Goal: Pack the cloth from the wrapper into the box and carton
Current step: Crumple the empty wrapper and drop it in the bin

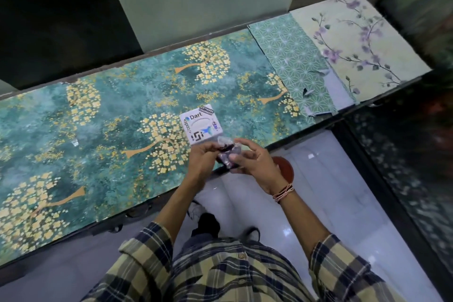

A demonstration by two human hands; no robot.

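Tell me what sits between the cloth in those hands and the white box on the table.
Only its clear wrapper: the dark cloth is inside it, held by the left hand and right hand. The white sticker-covered box lies shut just beyond the hands, with nothing visible between. No carton can be made out.

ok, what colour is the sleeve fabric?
The sleeve is a plaid check, pale yellow with dark navy and grey bands. Shows best in the head view, the only one.

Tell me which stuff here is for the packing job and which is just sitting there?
For the job:
- clear wrapper with dark cloth, held by the left hand and right hand
- white stickered box on the table

Just lying about:
- green star-pattern sheet
- cream flowered sheet
- round red-brown thing on the floor
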